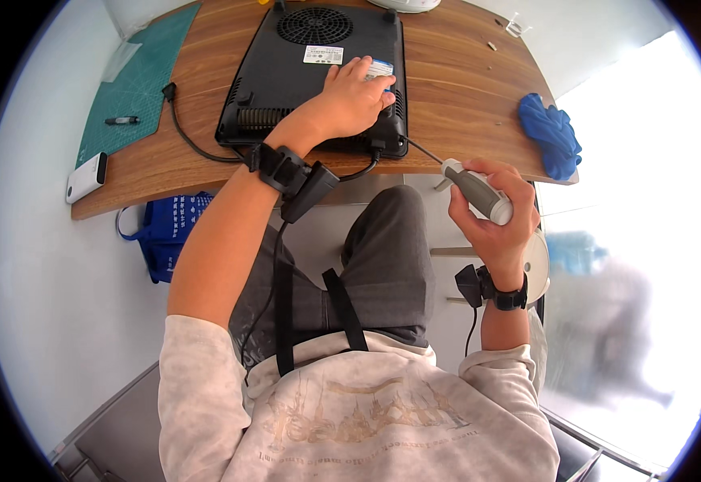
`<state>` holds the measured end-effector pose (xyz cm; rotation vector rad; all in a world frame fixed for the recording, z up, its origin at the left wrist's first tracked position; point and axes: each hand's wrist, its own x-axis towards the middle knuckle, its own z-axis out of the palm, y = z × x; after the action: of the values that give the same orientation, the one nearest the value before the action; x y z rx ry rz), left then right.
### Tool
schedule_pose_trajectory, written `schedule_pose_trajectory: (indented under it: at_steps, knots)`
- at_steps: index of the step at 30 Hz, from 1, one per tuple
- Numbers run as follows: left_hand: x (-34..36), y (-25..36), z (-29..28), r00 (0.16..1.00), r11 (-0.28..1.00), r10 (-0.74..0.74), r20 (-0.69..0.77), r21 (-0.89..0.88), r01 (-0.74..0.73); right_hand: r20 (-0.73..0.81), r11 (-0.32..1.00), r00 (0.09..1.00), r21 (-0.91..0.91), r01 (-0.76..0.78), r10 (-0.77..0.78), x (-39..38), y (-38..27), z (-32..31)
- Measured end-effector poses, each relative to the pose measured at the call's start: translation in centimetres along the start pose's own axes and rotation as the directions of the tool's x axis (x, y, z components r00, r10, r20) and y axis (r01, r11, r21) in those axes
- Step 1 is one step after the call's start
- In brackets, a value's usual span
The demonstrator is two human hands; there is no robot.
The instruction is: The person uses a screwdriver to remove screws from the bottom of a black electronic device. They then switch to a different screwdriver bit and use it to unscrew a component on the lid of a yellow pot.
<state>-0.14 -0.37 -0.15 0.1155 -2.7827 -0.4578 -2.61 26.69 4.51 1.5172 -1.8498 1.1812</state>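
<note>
A black flat appliance [278, 84] lies underside up on the wooden table, showing a round vent grille, stickers and a cord at its front edge. My left hand [344, 104] rests on the right part of that underside, fingers apart and partly over a blue-and-white label. In my right hand [499, 205] is a grey-and-white screwdriver [477, 189], held by its handle; its thin shaft points up-left to the appliance's front right corner. Whether the tip is touching there I cannot tell.
The wooden table [463, 72] also holds a green cutting mat [133, 96] with a pen, a white power bank [85, 177] and a blue cloth [547, 136]. A blue bag [161, 241] sits below at left. My legs are under the front edge; walls flank both sides.
</note>
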Motion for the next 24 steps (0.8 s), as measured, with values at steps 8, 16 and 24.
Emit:
schedule_pose_trajectory:
  at_steps: [8, 16, 24]
  knots:
    - [-0.3, -0.1, 0.3, 0.998, 0.999, 0.014, -0.057, 0.053, -0.011, -0.015, 0.998, 0.998, 0.013, -0.065, 0.066, -0.2, -0.1, 0.1]
    - [-0.3, 0.2, 0.2, 0.998, 0.999, 0.006, -0.056, 0.044, -0.003, -0.007, 0.995, 0.996, 0.023, -0.093, 0.093, -0.5, 0.3, 0.3]
    - [-0.3, -0.3, 0.5, 0.996, 0.998, 0.041, -0.079, 0.052, -0.037, -0.013, 0.976, 0.976, -0.012, -0.219, 0.219, 1.1, -0.2, 0.3]
